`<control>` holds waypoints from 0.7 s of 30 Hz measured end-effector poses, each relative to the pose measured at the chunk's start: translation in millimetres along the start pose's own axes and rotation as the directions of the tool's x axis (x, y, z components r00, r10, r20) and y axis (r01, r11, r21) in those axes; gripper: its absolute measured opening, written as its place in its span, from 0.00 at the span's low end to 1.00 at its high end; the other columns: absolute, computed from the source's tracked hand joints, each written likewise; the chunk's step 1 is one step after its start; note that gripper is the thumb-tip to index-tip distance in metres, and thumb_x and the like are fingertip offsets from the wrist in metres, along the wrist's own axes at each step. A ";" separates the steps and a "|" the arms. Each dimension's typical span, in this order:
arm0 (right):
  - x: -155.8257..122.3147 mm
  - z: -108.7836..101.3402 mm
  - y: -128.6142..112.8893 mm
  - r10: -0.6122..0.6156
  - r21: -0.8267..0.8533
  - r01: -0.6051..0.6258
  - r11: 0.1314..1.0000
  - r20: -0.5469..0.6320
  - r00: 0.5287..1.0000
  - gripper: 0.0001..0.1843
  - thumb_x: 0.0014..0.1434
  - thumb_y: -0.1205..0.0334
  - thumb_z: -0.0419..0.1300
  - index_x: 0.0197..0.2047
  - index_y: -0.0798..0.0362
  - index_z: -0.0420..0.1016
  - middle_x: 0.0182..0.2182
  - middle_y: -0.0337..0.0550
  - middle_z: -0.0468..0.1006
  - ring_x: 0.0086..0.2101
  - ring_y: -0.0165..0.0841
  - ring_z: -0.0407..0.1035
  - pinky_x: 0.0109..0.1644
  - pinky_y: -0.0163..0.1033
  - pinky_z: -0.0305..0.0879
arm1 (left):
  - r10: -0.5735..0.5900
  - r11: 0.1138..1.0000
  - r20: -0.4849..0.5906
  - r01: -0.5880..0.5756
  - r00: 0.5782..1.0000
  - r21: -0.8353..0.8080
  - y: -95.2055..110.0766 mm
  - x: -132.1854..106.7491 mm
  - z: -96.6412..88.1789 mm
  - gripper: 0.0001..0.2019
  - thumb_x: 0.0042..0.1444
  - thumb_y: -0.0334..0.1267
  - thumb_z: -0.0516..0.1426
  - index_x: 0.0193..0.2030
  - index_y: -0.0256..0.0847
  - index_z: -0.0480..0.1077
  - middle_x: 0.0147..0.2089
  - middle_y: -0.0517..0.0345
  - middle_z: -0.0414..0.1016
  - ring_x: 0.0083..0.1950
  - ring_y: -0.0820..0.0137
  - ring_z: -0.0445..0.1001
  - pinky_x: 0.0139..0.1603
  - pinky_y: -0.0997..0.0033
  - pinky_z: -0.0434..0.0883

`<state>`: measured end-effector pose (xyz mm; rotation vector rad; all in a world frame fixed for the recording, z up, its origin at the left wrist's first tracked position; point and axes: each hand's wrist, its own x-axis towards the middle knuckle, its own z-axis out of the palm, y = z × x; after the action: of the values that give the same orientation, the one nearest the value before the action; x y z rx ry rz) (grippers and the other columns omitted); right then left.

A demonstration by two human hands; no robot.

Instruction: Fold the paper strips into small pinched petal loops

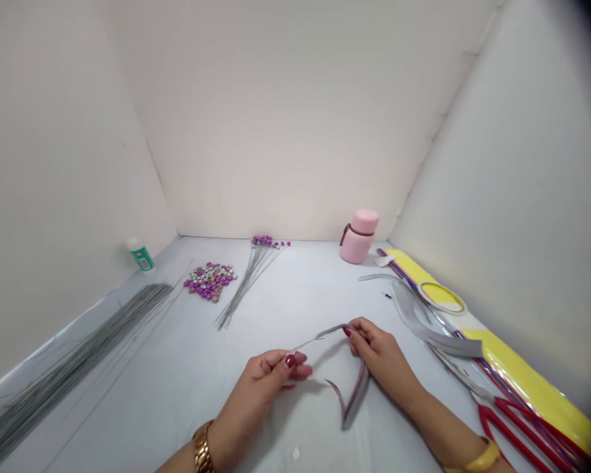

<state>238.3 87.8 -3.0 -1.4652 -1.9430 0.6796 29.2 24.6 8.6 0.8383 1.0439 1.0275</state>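
Observation:
Both my hands hold one thin silver paper strip (pixel 325 334) just above the white table (pixel 285 289). My left hand (pixel 270 378) pinches its left end between thumb and fingers. My right hand (pixel 379 355) pinches the strip's other part at the fingertips, and the rest of the strip loops down under that hand to a folded point (pixel 347 407) near the table. Each wrist wears a gold bracelet.
A bundle of thin wires (pixel 73 355) lies at the left. A glue bottle (pixel 140 255), a heap of purple and silver hearts (pixel 209 281), wires with purple tips (pixel 256 269) and a pink bottle (pixel 358 236) stand farther back. Paper strips (pixel 423 322), tape roll (pixel 442 297), red scissors (pixel 512 420) and yellow sheets (pixel 532 378) lie at the right.

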 end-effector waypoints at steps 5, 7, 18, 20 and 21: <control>9.7 -12.6 16.2 -0.041 -0.119 0.038 0.992 -0.023 0.999 0.10 0.57 0.58 0.48 0.29 0.50 0.67 0.19 0.35 0.68 0.22 0.31 0.63 0.28 0.34 0.57 | -0.090 0.953 0.136 0.124 0.987 -0.275 1.7 -0.9 -8.4 0.10 0.55 0.39 0.54 0.34 0.32 0.71 0.14 0.65 0.64 0.21 0.77 0.66 0.30 0.76 0.63; 13.6 -19.7 26.5 -0.016 -0.173 0.001 0.985 -0.090 0.996 0.10 0.57 0.57 0.47 0.31 0.51 0.66 0.18 0.36 0.68 0.21 0.32 0.63 0.27 0.34 0.56 | -0.094 0.923 0.163 0.147 0.982 -0.355 2.2 0.1 -13.9 0.09 0.56 0.36 0.54 0.34 0.31 0.71 0.12 0.67 0.59 0.19 0.78 0.64 0.27 0.78 0.62; 23.3 -43.8 55.5 0.040 -0.447 -0.182 0.876 -0.309 0.950 0.09 0.56 0.63 0.47 0.32 0.53 0.67 0.19 0.42 0.71 0.21 0.36 0.66 0.26 0.38 0.58 | -0.076 0.820 0.013 0.070 0.997 -0.568 10.5 2.2 -27.5 0.08 0.58 0.32 0.52 0.39 0.30 0.69 0.13 0.71 0.54 0.15 0.82 0.60 0.20 0.83 0.63; 22.6 -46.9 52.3 0.027 -0.499 -0.217 0.839 -0.361 0.932 0.11 0.56 0.61 0.48 0.36 0.55 0.69 0.28 0.49 0.74 0.24 0.39 0.68 0.26 0.40 0.59 | -0.073 0.806 -0.032 0.040 0.997 -0.591 9.7 4.0 -30.5 0.08 0.58 0.30 0.51 0.41 0.31 0.69 0.15 0.68 0.59 0.19 0.81 0.64 0.25 0.82 0.67; 21.6 -47.1 48.8 0.015 -0.521 -0.230 0.822 -0.385 0.923 0.12 0.56 0.59 0.49 0.39 0.55 0.69 0.34 0.53 0.73 0.26 0.41 0.68 0.26 0.41 0.59 | -0.078 0.805 -0.040 0.039 0.996 -0.592 9.0 4.9 -31.4 0.08 0.59 0.30 0.50 0.42 0.31 0.68 0.17 0.67 0.61 0.20 0.81 0.66 0.27 0.81 0.68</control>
<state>300.1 123.2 -2.0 -1.9174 -1.8291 -0.1526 -2.2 34.3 6.1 0.2572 0.7218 1.2402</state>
